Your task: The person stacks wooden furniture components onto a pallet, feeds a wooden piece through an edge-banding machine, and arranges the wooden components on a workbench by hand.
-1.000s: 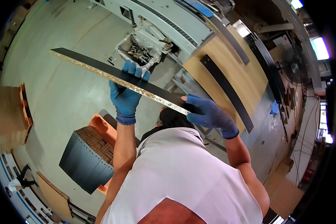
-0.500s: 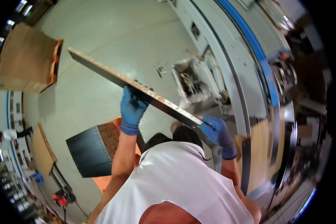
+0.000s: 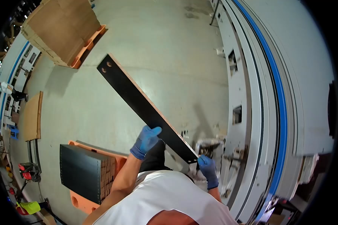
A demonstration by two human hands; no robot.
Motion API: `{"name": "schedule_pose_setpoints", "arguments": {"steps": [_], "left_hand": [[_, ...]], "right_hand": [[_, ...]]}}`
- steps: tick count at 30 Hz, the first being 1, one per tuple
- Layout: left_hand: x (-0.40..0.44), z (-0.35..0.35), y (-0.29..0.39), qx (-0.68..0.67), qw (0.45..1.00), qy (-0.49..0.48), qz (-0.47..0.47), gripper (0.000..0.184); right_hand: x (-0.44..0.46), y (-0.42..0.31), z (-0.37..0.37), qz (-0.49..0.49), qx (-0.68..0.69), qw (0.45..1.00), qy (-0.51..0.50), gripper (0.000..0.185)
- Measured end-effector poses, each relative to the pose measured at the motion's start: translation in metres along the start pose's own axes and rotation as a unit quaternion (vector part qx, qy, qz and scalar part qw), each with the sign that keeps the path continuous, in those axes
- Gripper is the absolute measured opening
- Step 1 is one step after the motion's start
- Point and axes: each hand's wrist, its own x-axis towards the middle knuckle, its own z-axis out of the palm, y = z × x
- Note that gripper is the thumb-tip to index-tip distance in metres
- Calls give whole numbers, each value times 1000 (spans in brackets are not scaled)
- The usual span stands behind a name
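Observation:
A long black board [image 3: 139, 107] with a raw chipboard edge slants across the view, its far end up and to the left. Two holes show near that far end, and small ones at the near end. My left hand [image 3: 147, 140], in a blue glove, grips the board's lower half, thumb across the black face. My right hand [image 3: 207, 168], also gloved in blue, is closed on the near end corner. Down to the left, a stack of black boards [image 3: 80, 170] with brown edges rests on an orange pallet [image 3: 77, 200].
A long grey machine with a blue rail [image 3: 277, 101] runs along the right. A foil-like bin of scraps [image 3: 210, 144] stands beside it. Stacked cardboard [image 3: 64, 30] sits on another pallet at upper left. A pallet jack [image 3: 29, 171] and two people [image 3: 15, 92] are at far left.
The board has turned so its black face shows more, and it slants more steeply. My view has swung toward the right, along the machine. Both hands keep their hold.

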Motion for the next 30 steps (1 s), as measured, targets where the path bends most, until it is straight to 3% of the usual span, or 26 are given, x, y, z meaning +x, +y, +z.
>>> {"name": "schedule_pose_setpoints", "arguments": {"steps": [2,3,5,7,12,14,16,19,21,24,27,30], "left_hand": [[67,-24,30,64,997,39,-14,22],[101,-36,49,132,986,74,-62,26],[161,-11,100,85,994,50,-56,31],[221,-9,140,108,993,27,-46,35],[354,-7,213,214,977,7,-13,34],[426,-13,247,275,961,21,-9,33],[502,-21,278,284,957,48,45,30],[609,-39,340,323,934,97,115,23],[672,-27,395,366,909,126,154,22],[753,-16,462,354,897,174,200,22],[845,-36,508,315,894,216,234,27],[936,-70,536,247,906,233,252,34]], "right_hand": [[77,26,22,-78,-100,992,-13,6],[117,21,23,-87,-76,993,14,6],[191,18,32,-2,21,998,52,16],[258,18,35,35,8,999,21,13],[406,11,58,82,62,992,65,15],[485,21,72,101,42,993,36,15],[575,44,88,77,-1,997,5,15],[715,52,104,20,-7,998,65,15],[821,45,86,10,15,999,43,15],[956,35,53,-34,62,995,67,14],[1091,46,27,-14,36,999,31,16],[1194,95,39,-23,-2,999,48,15]]}}
